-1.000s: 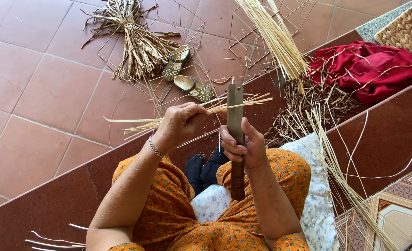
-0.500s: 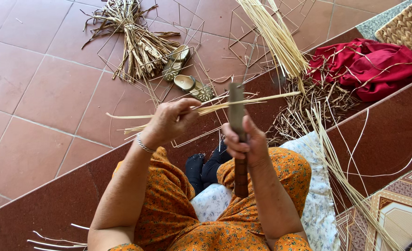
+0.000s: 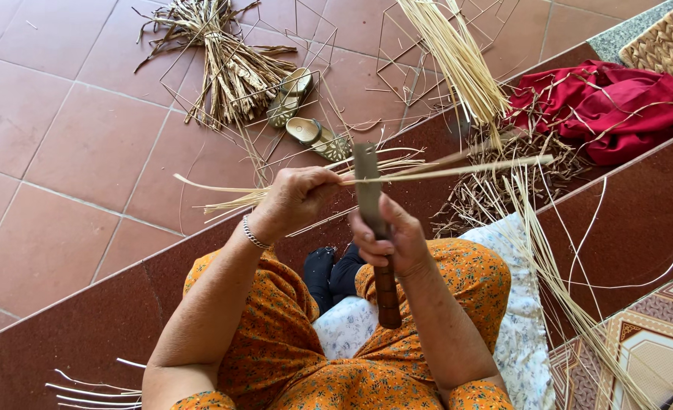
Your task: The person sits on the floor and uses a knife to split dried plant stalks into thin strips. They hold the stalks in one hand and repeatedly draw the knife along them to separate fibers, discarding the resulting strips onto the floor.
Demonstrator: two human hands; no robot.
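Observation:
My left hand [image 3: 294, 199] pinches a bundle of thin pale reed strips [image 3: 442, 168] that runs sideways across the view. My right hand [image 3: 391, 235] is closed around the wooden handle of a broad flat-bladed knife [image 3: 368, 190], held upright with its blade against the strips just right of my left fingers. Both hands are above my knees, which are covered in orange patterned cloth. A metal bracelet sits on my left wrist.
A pair of sandals [image 3: 310, 121] and a bundle of dry straw [image 3: 222, 64] lie on the red tiled floor. Long pale reeds [image 3: 458, 53], a red cloth [image 3: 617, 106], a woven basket [image 3: 666, 42], dark shavings [image 3: 496, 190] and a step edge lie to the right.
The reed strips have slid further right through the blade, with my left hand pushing toward the knife. The knife stays upright in my right hand.

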